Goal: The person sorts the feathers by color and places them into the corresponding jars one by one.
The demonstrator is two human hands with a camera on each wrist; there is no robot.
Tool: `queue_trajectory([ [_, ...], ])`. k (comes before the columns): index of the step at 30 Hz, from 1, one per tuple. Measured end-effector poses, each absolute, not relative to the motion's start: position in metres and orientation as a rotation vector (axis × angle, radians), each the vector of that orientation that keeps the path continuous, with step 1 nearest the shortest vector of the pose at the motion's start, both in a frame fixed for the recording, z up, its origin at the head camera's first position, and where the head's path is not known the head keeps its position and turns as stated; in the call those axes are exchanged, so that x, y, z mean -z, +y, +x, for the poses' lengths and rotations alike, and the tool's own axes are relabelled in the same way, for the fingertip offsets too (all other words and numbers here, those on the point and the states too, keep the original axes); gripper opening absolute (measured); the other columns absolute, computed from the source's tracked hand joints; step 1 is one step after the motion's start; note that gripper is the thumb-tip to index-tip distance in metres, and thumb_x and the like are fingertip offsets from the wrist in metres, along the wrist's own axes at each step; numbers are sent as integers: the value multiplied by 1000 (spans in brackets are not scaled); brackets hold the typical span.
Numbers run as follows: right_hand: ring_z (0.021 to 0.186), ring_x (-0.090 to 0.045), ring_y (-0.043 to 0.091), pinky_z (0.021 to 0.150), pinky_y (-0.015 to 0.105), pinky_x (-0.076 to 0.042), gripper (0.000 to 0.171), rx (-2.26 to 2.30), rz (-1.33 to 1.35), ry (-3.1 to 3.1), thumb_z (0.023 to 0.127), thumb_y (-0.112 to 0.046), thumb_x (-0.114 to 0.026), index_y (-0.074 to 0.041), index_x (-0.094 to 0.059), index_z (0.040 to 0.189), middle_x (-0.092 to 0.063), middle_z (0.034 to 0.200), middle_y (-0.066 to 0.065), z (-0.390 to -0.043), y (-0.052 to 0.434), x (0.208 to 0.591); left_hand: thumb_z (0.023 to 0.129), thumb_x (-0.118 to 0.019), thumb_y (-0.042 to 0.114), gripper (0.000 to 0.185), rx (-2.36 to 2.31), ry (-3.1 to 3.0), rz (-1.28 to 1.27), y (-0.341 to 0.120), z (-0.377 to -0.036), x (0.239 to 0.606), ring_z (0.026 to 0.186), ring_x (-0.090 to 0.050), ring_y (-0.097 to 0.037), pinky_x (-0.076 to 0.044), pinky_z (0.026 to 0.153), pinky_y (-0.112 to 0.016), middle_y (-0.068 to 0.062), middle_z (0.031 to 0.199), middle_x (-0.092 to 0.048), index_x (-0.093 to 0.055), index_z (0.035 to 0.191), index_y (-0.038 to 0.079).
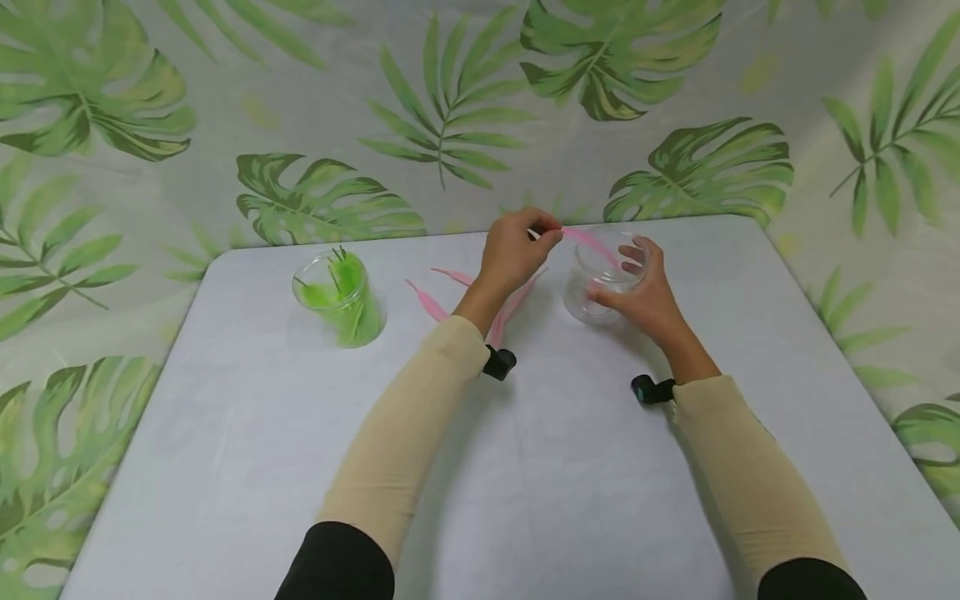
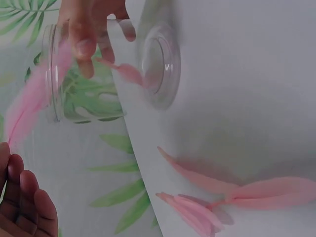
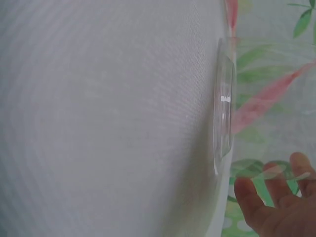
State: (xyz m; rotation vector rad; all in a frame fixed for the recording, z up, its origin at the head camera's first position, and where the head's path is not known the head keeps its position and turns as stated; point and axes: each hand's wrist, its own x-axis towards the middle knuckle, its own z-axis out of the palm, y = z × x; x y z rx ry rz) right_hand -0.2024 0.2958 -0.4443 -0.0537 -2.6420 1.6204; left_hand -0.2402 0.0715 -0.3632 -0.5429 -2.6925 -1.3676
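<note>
My left hand [image 1: 513,252] pinches a pink feather [image 2: 25,107] by its quill end. The feather's other end reaches past the rim into a clear jar [image 1: 576,298], which stands upright near the table's far edge. Around the jar's right side, my right hand [image 1: 651,293] holds it with thumb and fingers spread on the wall. Another pink feather [image 2: 130,74] leans inside, its wide end at the jar's bottom. More pink feathers [image 2: 276,191] lie on the table beneath my left forearm, partly hidden by it in the head view.
A second clear jar [image 1: 365,329], filled with green feathers [image 1: 347,275], stands at the left back of the white-covered table [image 1: 247,400]. Behind the table's far edge hangs a leaf-print cloth [image 1: 570,167].
</note>
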Motion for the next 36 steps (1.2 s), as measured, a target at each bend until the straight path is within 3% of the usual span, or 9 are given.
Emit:
queue_trajectory([
  [6, 149, -27, 29, 121, 55, -26, 114, -1592, -47, -2639, 77, -33, -86, -19, -4, 155, -29, 161, 9, -204, 296, 445, 97, -64, 29, 19, 1286, -2754, -603, 83, -238, 365, 95, -64, -14, -52, 78, -22, 3, 107, -73, -73, 108, 16],
  [21, 148, -30, 33, 117, 56, -34, 112, -1625, -31, -2635, 79, -31, -84, -19, -3, 155, -28, 161, 10, -203, 296, 444, 99, -60, 32, 30, 1280, -2734, -630, 90, -231, 361, 93, -65, -14, -51, 75, -23, 2, 120, -70, -68, 124, 18],
  [27, 148, -32, 32, 117, 55, -34, 113, -1610, -45, -2635, 77, -31, -86, -17, -5, 155, -30, 160, 10, -205, 295, 445, 101, -57, 28, 25, 1349, -2637, -602, 65, -240, 368, 85, -66, -16, -52, 74, -26, -1, 115, -72, -71, 117, 14],
  [36, 148, -32, 32, 116, 56, -35, 114, -1620, -50, -2625, 76, -26, -87, -18, -6, 156, -30, 160, 10, -205, 294, 445, 101, -56, 25, 24, 1284, -2714, -435, -8, -256, 392, 85, -65, -21, -52, 71, -33, -5, 111, -72, -71, 112, 11],
])
